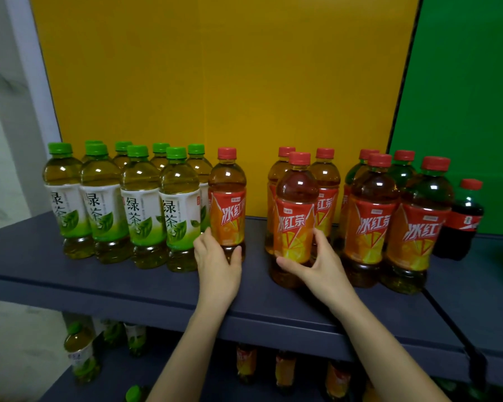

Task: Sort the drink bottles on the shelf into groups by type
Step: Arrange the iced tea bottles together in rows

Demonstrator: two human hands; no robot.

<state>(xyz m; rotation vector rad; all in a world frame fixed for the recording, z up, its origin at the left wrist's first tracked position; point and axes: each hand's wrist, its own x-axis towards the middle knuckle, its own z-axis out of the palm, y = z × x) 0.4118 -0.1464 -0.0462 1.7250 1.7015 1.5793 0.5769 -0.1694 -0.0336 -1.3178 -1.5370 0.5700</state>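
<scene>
The sorting looks well advanced on the upper shelf (99,285). The green tea bottles (141,198), all green-capped, stand packed in two rows at its left end, red-capped iced teas fill the middle and right, and a single cola bottle (465,221) stands at the far right. What seems left is drawing the iced teas into one block. The left hand (218,262) grips the lower body of the left iced tea bottle (227,198), fingers on one side and thumb on the other; this bottle stands upright just beside the green tea group. The right hand (311,259) wraps around the lower part of the front iced tea bottle (295,216), which stands upright ahead of two rear iced tea bottles (327,184). Between the two held bottles lies a bare stretch of shelf, the most obvious room for sliding either one across. The right iced tea cluster (370,216) stands near the right hand's bottle, so a move that way would probably be tight. The front bottles sit back from the shelf's front edge with a bare strip ahead of them, and the yellow back panel (215,82) rises close behind the rear row. There is open shelf left of the green teas. On the lower shelf (70,387) more bottles (82,355) of both teas show, partly hidden, and I cannot tell whether they are grouped.
</scene>
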